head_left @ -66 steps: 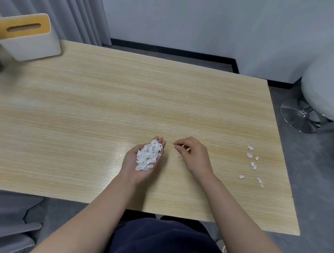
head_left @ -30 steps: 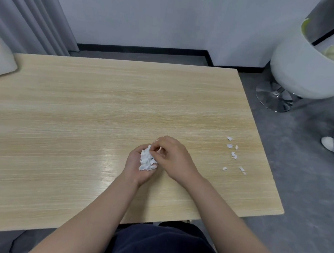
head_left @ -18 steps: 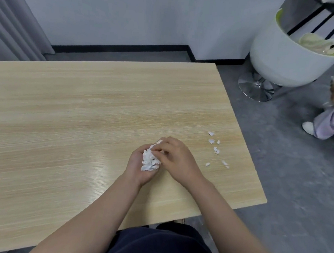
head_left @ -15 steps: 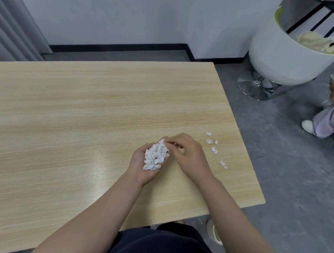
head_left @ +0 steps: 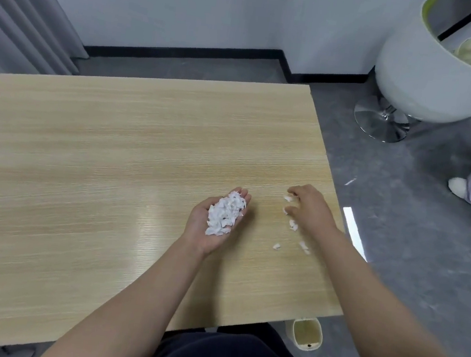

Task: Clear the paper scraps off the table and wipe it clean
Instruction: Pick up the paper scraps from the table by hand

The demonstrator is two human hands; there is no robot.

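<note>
Head cam, one view. Wooden table [head_left: 112,164] fills most of frame; person seated at near edge, both forearms over the top.

L hand [head_left: 215,220]: palm up, fingers relaxed and slightly cupped, resting low over the table toward its right half. Carries a heap of white paper scraps [head_left: 226,214] on palm and fingers. No curl round the heap; it just lies there.

R hand [head_left: 308,207]: palm down near the table's right edge, fingers bent, tips at the table among loose scraps [head_left: 293,224]. One white bit sits right at the fingertips [head_left: 292,198], touching or just beside them. Whether it's pinched: can't tell, blurred, too small.

Loose scraps: a handful of small white bits in a short scatter by the right edge, running from the R fingertips back toward the wrist. Two lie nearest the person, just left of the R forearm, apart from the rest.

Off table: small cream bin [head_left: 306,334] on floor below near right corner. White tub chair [head_left: 434,71] on chrome foot, far right. Grey curtain [head_left: 21,16] far left.
</note>
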